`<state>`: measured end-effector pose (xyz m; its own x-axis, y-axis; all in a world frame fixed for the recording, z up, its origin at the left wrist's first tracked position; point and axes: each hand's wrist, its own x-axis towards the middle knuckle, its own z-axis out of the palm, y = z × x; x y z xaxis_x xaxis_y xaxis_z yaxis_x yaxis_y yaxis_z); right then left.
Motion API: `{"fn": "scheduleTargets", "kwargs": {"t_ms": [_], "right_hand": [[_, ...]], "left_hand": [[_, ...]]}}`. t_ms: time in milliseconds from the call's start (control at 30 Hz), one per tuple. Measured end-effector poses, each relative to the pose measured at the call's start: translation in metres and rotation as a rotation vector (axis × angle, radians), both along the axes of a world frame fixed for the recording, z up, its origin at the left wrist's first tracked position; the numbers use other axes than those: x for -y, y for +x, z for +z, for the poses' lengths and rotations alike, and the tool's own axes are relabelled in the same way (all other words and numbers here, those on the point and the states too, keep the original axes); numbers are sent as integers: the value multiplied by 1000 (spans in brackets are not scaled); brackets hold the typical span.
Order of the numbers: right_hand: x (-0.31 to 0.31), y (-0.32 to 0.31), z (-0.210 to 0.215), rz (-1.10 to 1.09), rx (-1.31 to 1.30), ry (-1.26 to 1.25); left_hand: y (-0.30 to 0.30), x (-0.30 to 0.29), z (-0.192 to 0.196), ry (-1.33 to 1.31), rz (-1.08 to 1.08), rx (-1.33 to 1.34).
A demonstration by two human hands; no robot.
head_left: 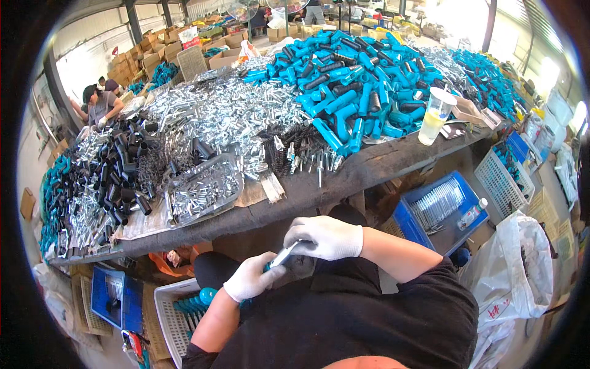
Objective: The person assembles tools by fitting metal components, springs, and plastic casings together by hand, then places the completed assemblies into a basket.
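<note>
Both my hands wear white gloves and meet close in front of my body, below the table's near edge. My left hand is closed around a small teal-and-metal part; most of it is hidden by the fingers. At the upper end of that part, my right hand is closed with thumb and fingers pinched together. What the right fingertips grip there, if anything apart from the same part, cannot be made out. Beside my left forearm stands a white basket holding teal-handled metal pieces.
The long dark table bears heaps of teal plastic housings, shiny metal parts, black tubes and black springs. A cup stands near its edge. At right sit a blue crate and white sack. Another person works far left.
</note>
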<state>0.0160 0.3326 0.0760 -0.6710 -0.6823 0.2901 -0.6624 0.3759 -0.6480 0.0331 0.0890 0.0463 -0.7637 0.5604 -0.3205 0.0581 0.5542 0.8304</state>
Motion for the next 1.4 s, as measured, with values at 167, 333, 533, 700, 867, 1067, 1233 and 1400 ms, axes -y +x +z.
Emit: {"fn": "scheduleTargets", "kwargs": {"t_ms": [167, 333, 533, 700, 867, 1067, 1233, 1400], "right_hand": [[2, 0, 1, -156, 189, 90], [2, -2, -1, -116, 103, 102], [3, 4, 6, -120, 244, 94], [3, 4, -5, -145, -35, -23], [4, 4, -8, -197, 150, 45], [8, 5, 1, -96, 174, 32], [9, 9, -9, -60, -22, -45], [21, 10, 7, -260, 313, 241]], "left_hand": [[-2, -1, -6, 7, -48, -122], [-4, -2, -3, 34, -122, -211], [-8, 3, -11, 39, -151, -243], [-8, 1, 0, 2, -98, -199], [-6, 1, 1, -32, -136, -242], [-2, 5, 0, -23, -119, -179], [-3, 8, 0, -12, -50, -116], [1, 9, -7, -14, -24, -516]]}}
